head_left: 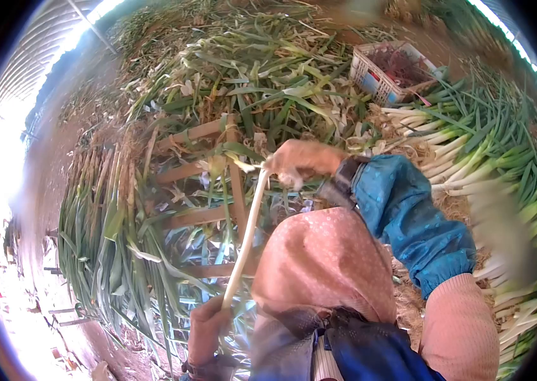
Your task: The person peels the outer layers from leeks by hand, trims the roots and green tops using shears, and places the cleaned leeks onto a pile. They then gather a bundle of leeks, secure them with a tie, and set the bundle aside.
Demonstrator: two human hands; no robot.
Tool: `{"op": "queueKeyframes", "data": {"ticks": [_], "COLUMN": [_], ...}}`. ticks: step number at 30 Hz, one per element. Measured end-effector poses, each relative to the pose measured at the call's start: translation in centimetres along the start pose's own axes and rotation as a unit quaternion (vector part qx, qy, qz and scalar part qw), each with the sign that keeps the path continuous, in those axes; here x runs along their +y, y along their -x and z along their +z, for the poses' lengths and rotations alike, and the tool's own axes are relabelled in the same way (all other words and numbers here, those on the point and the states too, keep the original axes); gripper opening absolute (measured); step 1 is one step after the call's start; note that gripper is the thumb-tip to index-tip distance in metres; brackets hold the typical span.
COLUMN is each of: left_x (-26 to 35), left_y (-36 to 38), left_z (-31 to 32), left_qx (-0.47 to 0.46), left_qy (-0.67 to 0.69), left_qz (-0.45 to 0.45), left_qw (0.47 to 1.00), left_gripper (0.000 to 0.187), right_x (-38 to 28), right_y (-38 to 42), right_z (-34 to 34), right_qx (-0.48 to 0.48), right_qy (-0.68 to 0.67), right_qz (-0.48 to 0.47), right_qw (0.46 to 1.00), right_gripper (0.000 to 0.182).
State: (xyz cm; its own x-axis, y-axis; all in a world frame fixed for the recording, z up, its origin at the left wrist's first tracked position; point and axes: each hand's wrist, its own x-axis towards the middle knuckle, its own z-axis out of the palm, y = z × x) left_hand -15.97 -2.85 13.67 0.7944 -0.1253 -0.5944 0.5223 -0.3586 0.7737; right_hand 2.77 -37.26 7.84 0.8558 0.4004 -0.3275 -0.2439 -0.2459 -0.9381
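Left hand (208, 330) low in frame, clenched around the lower end of a green onion stalk (246, 232). Right hand (299, 160) higher up, clenched at the stalk's upper end, where loose yellow-green skin hangs off. The white stalk runs diagonally between the two hands, tilted up to the right, held in the air over a wooden frame (208, 190).

Right arm has a blue sleeve cover (411, 219) and a dark strap at the wrist. Pink fabric of the person's clothing fills the lower centre.

Around:
- Heap of stripped leaves and trimmings (262, 70) behind and over the wooden frame.
- Row of untrimmed green onions (100, 222) on the ground to the left, leaves pointing down-frame.
- Pile of cleaned green onions (472, 143) at right, white stalks toward the person.
- White plastic crate (388, 71) upper right, beside that pile; contents too blurred to tell.
- Pale blurred thing at right edge, can't identify it.
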Motion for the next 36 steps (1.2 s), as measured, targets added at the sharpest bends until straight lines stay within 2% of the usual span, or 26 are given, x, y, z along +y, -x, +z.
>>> {"op": "queueKeyframes", "data": {"ticks": [1, 4, 7, 8, 9, 10, 11, 12, 14, 15, 16, 18, 20, 23, 26, 27, 28, 29, 30, 31, 32, 33, 34, 35, 36], "left_x": [0.0, 1.6, 1.9, 2.0, 2.0, -0.1, -2.3, -1.1, 1.3, 2.3, 3.3, 5.0, 6.9, 9.2, 11.5, 12.2, 12.7, 13.1, 13.4, 13.6, 13.6, 13.6, 13.4, 13.1, 12.6], "left_y": [0.0, 0.7, 1.6, 2.2, 2.1, 2.0, 1.9, 0.6, -2.8, -4.1, -5.2, -7.1, -9.0, -11.4, -13.4, -14.0, -14.5, -14.8, -15.1, -15.4, -15.6, -15.8, -15.9, -15.9, -15.7], "left_z": [-0.3, 0.0, 1.1, 0.3, -0.6, -2.0, -3.3, -2.5, 0.0, 1.0, 2.0, 3.3, 4.1, 5.5, 6.9, 7.3, 7.6, 8.0, 8.4, 8.8, 9.1, 9.4, 9.7, 10.1, 10.3], "left_qx": [-0.009, -0.003, 0.040, 0.028, 0.012, 0.048, 0.094, 0.103, 0.095, 0.094, 0.093, 0.094, 0.106, 0.123, 0.136, 0.140, 0.142, 0.142, 0.143, 0.142, 0.139, 0.132, 0.123, 0.110, 0.094], "left_qy": [-0.010, -0.072, -0.117, -0.157, -0.202, -0.122, -0.037, -0.050, -0.127, -0.157, -0.188, -0.234, -0.273, -0.312, -0.334, -0.342, -0.346, -0.348, -0.352, -0.351, -0.351, -0.350, -0.348, -0.345, -0.342], "left_qz": [0.000, -0.002, 0.009, 0.002, 0.005, -0.061, -0.120, -0.105, -0.015, 0.028, 0.070, 0.150, 0.229, 0.333, 0.408, 0.425, 0.439, 0.451, 0.462, 0.472, 0.482, 0.491, 0.499, 0.506, 0.511], "left_qw": [1.000, 0.997, 0.992, 0.987, 0.979, 0.990, 0.988, 0.988, 0.987, 0.983, 0.975, 0.956, 0.928, 0.881, 0.839, 0.826, 0.817, 0.809, 0.802, 0.796, 0.791, 0.787, 0.784, 0.783, 0.783], "left_gripper": [0.032, 0.032, 0.029, 0.031, 0.033, 0.034, 0.037, 0.037, 0.038, 0.038, 0.038, 0.039, 0.039, 0.040, 0.041, 0.041, 0.041, 0.042, 0.042, 0.042, 0.042, 0.043, 0.043, 0.043, 0.043], "right_x": [0.9, 2.1, 2.7, 2.4, 4.1, 6.0, 7.0, 7.1, 6.6, 4.4, 3.4, 3.2, 3.2, 1.0, -3.8, -5.0, -4.6, -5.4, -3.9, -2.5, -1.6, -1.4, 2.7, 5.8, 14.1], "right_y": [-0.9, -2.3, -2.5, -0.6, -0.8, -1.2, -0.5, 0.0, 0.6, 2.1, 2.8, 3.9, 4.7, 7.9, 15.9, 19.9, 22.2, 27.1, 31.2, 35.3, 38.9, 42.8, 45.7, 47.7, 52.2], "right_z": [0.8, 0.1, 1.0, 0.3, -2.1, -4.9, -5.8, -5.1, -1.8, 0.2, 2.7, 6.8, 9.4, 7.9, 0.0, -2.6, -6.0, -8.3, -11.0, -13.7, -14.2, -13.4, -15.5, -15.8, -17.3], "right_qx": [-0.015, 0.065, 0.213, 0.261, 0.284, 0.310, 0.299, 0.352, 0.433, 0.340, 0.193, 0.131, 0.146, 0.234, 0.375, 0.460, 0.577, 0.597, 0.638, 0.687, 0.792, 0.817, 0.849, 0.887, 0.780], "right_qy": [0.079, 0.338, 0.475, 0.639, 0.607, 0.578, 0.607, 0.581, 0.549, 0.498, 0.470, 0.449, 0.446, 0.428, 0.310, 0.220, 0.290, 0.200, 0.427, 0.595, 0.283, 0.045, -0.032, -0.028, 0.351], "right_qz": [-0.037, -0.098, -0.057, -0.048, -0.060, -0.068, -0.063, -0.046, -0.262, -0.333, -0.371, -0.335, -0.300, -0.265, -0.269, -0.325, -0.326, -0.246, -0.223, -0.172, -0.115, -0.129, -0.191, -0.162, 0.039], "right_qw": [0.996, 0.934, 0.852, 0.722, 0.740, 0.751, 0.733, 0.732, 0.665, 0.725, 0.777, 0.818, 0.831, 0.832, 0.831, 0.796, 0.691, 0.737, 0.601, 0.380, 0.529, 0.561, 0.493, 0.431, 0.516], "right_gripper": [0.032, 0.019, 0.012, 0.014, 0.015, 0.016, 0.013, 0.013, 0.022, 0.022, 0.020, 0.017, 0.015, 0.014, 0.015, 0.015, 0.019, 0.021, 0.025, 0.029, 0.021, 0.017, 0.019, 0.017, 0.014]}}
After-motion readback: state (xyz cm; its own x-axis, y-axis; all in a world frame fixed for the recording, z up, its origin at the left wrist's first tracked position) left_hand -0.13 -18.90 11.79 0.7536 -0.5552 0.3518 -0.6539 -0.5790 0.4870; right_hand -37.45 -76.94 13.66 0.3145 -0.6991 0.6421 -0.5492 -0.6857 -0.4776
